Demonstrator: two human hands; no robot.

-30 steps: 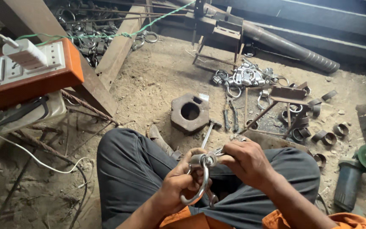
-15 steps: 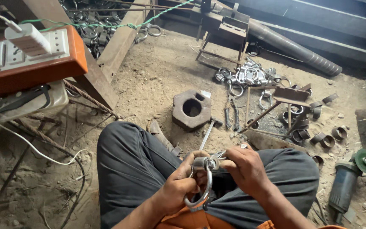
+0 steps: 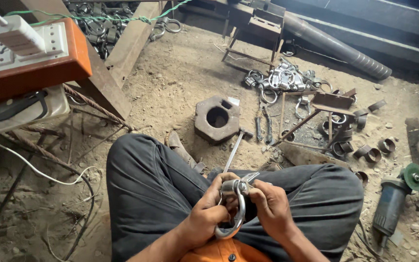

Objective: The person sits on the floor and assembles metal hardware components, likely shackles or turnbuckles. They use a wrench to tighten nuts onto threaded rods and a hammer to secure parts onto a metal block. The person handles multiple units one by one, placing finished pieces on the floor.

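Person seated cross-legged on a dirt floor, both hands over the lap on one metal clamp ring [image 3: 233, 213]. Left hand [image 3: 204, 218] closed around the ring's lower curve, fingers wrapped and thumb up toward the bolt end. Right hand [image 3: 270, 206] closed on the ring's upper end, fingertips pinching the bolt and nut fitting [image 3: 233, 186] at the top; how tight either hold is cannot be told. Ring hangs between the two hands, its loop bowing down toward the body, just above the dark trousers [image 3: 156, 194]. Directly beyond the grip, a hammer [image 3: 233, 149] lies with its handle pointing back at the hands; past it, a heavy block with a round hole [image 3: 217, 119]. Farther out and to the right of the grip: a heap of similar shiny clamps [image 3: 284, 80], short pipe rings [image 3: 372, 153], and an angle grinder [image 3: 396, 199]. Well off to the left, an orange socket board [image 3: 30, 53] with a white plug [image 3: 15, 34]
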